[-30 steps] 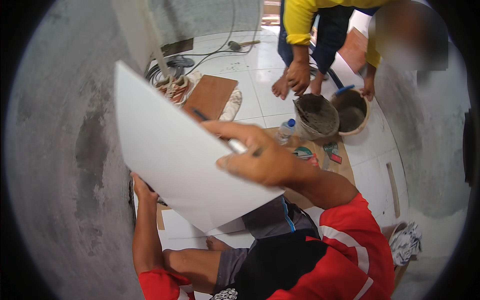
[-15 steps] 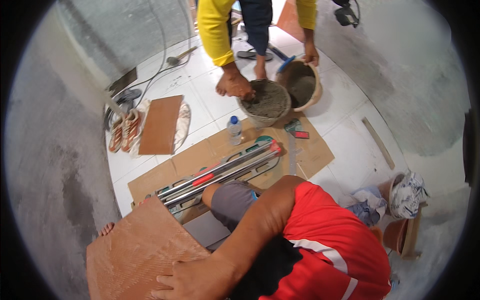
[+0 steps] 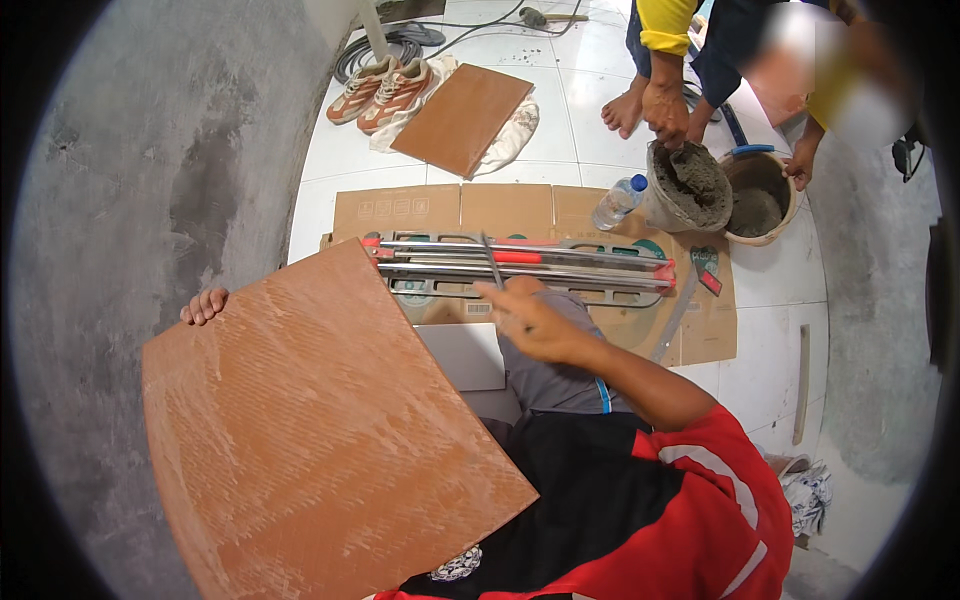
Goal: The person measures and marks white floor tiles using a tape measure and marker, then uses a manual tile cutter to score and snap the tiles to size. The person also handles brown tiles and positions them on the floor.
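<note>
Brown, ridged side up: holds a tile [image 3: 320,430] tilted, overlapping the cardboard's [image 3: 410,210] left end from above, left hand [image 3: 204,306] on its far edge, near the left corner, four fingertips bent over, thumb out of sight. In the right hand [image 3: 530,322], pinches a thin dark stick [image 3: 493,265], fingers drawn in around it, partly blurred, above the cutter [image 3: 515,257]. Could drop or chip the tile through a slip of the left fingers, the only visible grip on it. Could knock the cutter by swinging the tile's far-right corner, just beside its left end. Could topple the bottle [image 3: 620,203], near the cardboard's far edge, by nudging the bucket [image 3: 688,190].
</note>
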`<act>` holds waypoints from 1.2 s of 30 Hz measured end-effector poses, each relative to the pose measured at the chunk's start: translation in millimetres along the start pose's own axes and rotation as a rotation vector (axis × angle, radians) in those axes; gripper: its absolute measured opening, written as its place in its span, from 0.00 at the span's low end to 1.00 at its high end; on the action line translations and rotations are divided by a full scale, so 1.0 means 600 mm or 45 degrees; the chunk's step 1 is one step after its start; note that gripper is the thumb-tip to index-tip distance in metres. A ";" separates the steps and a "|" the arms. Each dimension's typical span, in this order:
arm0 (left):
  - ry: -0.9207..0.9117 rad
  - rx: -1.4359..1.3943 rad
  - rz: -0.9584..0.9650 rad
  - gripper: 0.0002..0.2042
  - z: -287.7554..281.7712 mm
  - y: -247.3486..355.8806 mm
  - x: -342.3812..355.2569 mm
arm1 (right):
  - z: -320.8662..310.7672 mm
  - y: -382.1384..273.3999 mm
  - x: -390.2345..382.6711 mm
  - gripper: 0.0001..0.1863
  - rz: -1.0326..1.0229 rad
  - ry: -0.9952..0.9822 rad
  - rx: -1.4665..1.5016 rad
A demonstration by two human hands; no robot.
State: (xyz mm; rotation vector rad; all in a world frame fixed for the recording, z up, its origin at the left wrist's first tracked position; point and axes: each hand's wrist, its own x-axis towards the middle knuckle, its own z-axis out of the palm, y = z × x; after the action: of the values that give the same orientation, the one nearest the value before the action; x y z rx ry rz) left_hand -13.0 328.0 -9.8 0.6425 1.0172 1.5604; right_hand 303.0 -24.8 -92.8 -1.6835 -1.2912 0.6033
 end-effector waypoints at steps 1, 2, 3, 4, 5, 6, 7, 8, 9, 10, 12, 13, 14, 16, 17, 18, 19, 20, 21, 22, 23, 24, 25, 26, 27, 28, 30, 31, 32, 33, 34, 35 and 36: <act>0.008 -0.002 0.000 0.23 -0.005 0.000 -0.001 | 0.051 0.034 -0.005 0.28 -0.106 0.087 0.108; 0.023 -0.003 0.011 0.23 -0.015 0.005 0.000 | 0.084 0.043 -0.002 0.29 0.034 -0.067 0.044; 0.040 -0.005 0.024 0.23 -0.026 0.014 0.001 | 0.111 0.046 0.005 0.29 0.164 -0.221 -0.021; 0.053 -0.007 0.041 0.23 -0.036 0.020 0.000 | 0.136 0.049 0.012 0.30 0.294 -0.375 -0.090; 0.065 -0.009 0.049 0.23 -0.044 0.027 0.001 | 0.159 0.048 0.022 0.31 0.345 -0.426 -0.153; 0.071 -0.010 0.056 0.23 -0.052 0.032 0.002 | 0.181 0.046 0.029 0.32 0.402 -0.475 -0.214; 0.084 -0.010 0.066 0.23 -0.059 0.038 0.003 | 0.198 0.045 0.032 0.33 0.458 -0.523 -0.277; 0.095 -0.009 0.077 0.22 -0.066 0.044 0.004 | 0.217 0.055 0.034 0.33 0.469 -0.535 -0.324; 0.098 -0.012 0.085 0.22 -0.069 0.047 0.005 | 0.234 0.071 0.034 0.33 0.484 -0.541 -0.373; 0.100 -0.010 0.091 0.22 -0.072 0.050 0.005 | 0.250 0.087 0.031 0.33 0.501 -0.544 -0.423; 0.114 -0.013 0.109 0.22 -0.078 0.057 0.006 | 0.274 0.114 0.027 0.32 0.542 -0.557 -0.461; 0.122 -0.013 0.114 0.22 -0.081 0.058 0.004 | 0.280 0.125 0.024 0.31 0.559 -0.559 -0.483; 0.129 -0.023 0.116 0.22 -0.083 0.062 0.004 | 0.283 0.130 0.026 0.31 0.557 -0.571 -0.491; 0.139 -0.032 0.118 0.22 -0.088 0.064 0.001 | 0.287 0.137 0.023 0.31 0.558 -0.590 -0.508; 0.147 -0.036 0.120 0.22 -0.093 0.065 -0.001 | 0.284 0.130 0.026 0.31 0.569 -0.619 -0.463; 0.149 -0.043 0.118 0.22 -0.094 0.065 -0.001 | 0.278 0.126 0.029 0.32 0.568 -0.659 -0.500; 0.151 -0.052 0.113 0.22 -0.094 0.064 -0.003 | 0.271 0.122 0.030 0.33 0.570 -0.697 -0.537; 0.156 -0.052 0.117 0.22 -0.096 0.068 -0.003 | 0.265 0.112 0.033 0.34 0.566 -0.739 -0.568; 0.157 -0.054 0.123 0.22 -0.097 0.069 -0.005 | 0.254 0.099 0.035 0.33 0.582 -0.658 -0.563; 0.157 -0.062 0.124 0.22 -0.097 0.069 -0.007 | 0.242 0.101 0.033 0.31 0.504 -0.483 -0.430; 0.146 -0.074 0.112 0.22 -0.090 0.065 -0.009 | 0.222 0.106 0.028 0.30 0.427 -0.299 -0.302; 0.145 -0.079 0.112 0.22 -0.088 0.064 -0.013 | 0.203 0.098 0.032 0.28 0.342 -0.125 -0.170; 0.140 -0.086 0.110 0.22 -0.083 0.062 -0.014 | 0.186 0.086 0.028 0.25 0.427 0.108 0.016; 0.139 -0.091 0.108 0.22 -0.081 0.064 -0.016 | 0.155 0.057 0.029 0.25 0.384 0.187 0.215; 0.139 -0.093 0.114 0.22 -0.082 0.067 -0.019 | 0.123 0.021 0.032 0.26 0.338 0.264 0.419; 0.140 -0.094 0.125 0.21 -0.083 0.072 -0.020 | 0.087 -0.045 0.033 0.27 0.256 0.227 0.529; 0.135 -0.092 0.126 0.21 -0.080 0.073 -0.022 | 0.000 -0.189 0.018 0.30 0.032 0.035 0.536; 0.125 -0.089 0.130 0.21 -0.078 0.072 -0.025 | -0.029 -0.235 0.004 0.32 -0.116 -0.123 0.443; 0.104 -0.094 0.115 0.21 -0.059 0.063 -0.030 | -0.042 -0.259 -0.007 0.35 -0.397 -0.215 0.425; 0.087 -0.085 0.116 0.21 -0.049 0.062 -0.034 | -0.037 -0.275 -0.013 0.39 -0.687 -0.315 0.422; 0.071 -0.075 0.126 0.21 -0.037 0.062 -0.040 | -0.036 -0.301 -0.021 0.42 -0.753 -0.395 0.326; 0.057 -0.067 0.138 0.21 -0.027 0.064 -0.047 | -0.028 -0.323 -0.029 0.45 -0.819 -0.477 0.224; 0.023 -0.075 0.108 0.21 -0.002 0.047 -0.055 | -0.017 -0.333 -0.044 0.45 -0.813 -0.488 0.101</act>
State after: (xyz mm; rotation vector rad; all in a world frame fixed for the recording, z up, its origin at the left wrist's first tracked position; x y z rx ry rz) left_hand -20.1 295.0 18.1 0.6386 0.9646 1.6670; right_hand 204.4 -43.6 82.0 -1.0198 -1.9351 0.5859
